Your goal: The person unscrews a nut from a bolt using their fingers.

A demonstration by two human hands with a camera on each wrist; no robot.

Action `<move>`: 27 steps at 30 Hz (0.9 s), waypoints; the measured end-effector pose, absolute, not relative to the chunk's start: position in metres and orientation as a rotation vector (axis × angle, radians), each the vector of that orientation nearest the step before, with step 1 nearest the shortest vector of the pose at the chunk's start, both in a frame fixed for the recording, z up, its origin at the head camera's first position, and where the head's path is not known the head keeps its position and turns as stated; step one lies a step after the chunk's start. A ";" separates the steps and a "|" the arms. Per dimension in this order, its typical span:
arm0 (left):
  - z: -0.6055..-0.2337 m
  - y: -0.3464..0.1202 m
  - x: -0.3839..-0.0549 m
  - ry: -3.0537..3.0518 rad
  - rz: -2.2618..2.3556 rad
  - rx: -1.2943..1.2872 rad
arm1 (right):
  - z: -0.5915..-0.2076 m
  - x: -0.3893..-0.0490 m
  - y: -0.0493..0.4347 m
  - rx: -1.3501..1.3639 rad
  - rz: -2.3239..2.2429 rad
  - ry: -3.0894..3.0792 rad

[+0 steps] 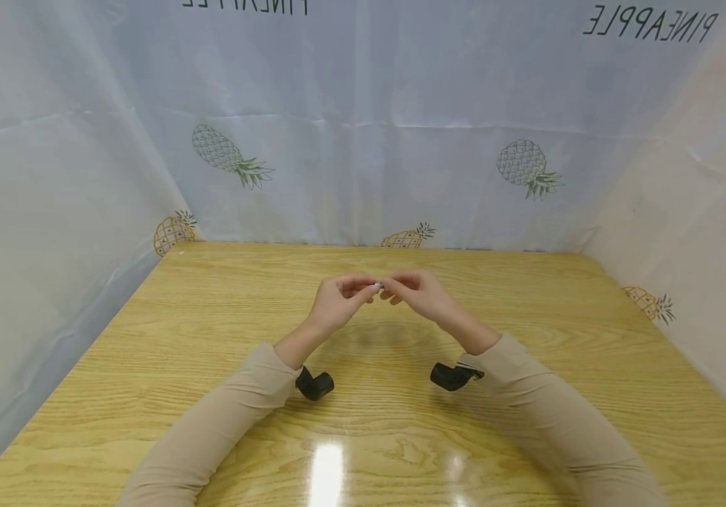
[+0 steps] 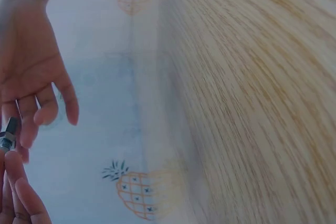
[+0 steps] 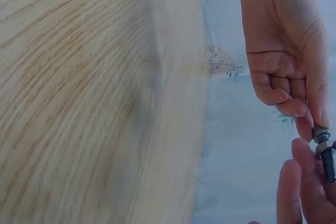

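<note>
Both hands meet over the middle of the table around a small metal bolt (image 3: 329, 166) with a nut (image 3: 324, 148) partway along its thread. My left hand (image 1: 332, 304) pinches the bolt at its head between thumb and fingers. From the other side my right hand (image 1: 424, 294) brings its thumb and fingertips to the nut and the threaded end. In the left wrist view the bare thread (image 2: 11, 124) points towards the right hand's curled fingers. The right thumb lies outside both wrist views. In the head view the fingers mostly hide the bolt.
The wood-grain table (image 1: 210, 310) spreads beneath the hands. Pale cloth with printed pineapples (image 1: 363, 169) hangs at the back and both sides. A black device stands out below the left sleeve (image 1: 315, 385) and another below the right sleeve (image 1: 451, 377).
</note>
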State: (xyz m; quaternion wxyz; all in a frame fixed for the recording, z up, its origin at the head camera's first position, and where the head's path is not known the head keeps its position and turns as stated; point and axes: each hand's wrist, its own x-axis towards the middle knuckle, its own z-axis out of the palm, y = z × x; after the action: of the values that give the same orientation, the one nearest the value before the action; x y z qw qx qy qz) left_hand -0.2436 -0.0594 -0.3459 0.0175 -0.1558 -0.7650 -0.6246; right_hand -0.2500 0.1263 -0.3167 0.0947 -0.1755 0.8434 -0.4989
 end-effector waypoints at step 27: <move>-0.346 -0.058 -0.243 -2.358 -1.958 -0.484 | -0.319 -0.250 0.127 -0.564 -1.508 2.506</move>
State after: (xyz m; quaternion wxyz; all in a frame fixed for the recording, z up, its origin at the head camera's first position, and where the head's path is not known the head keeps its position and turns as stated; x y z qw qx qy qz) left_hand -0.2433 -0.0583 -0.3461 0.0191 -0.1559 -0.7598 -0.6309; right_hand -0.2502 0.1269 -0.3185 0.0815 -0.1887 0.8385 -0.5046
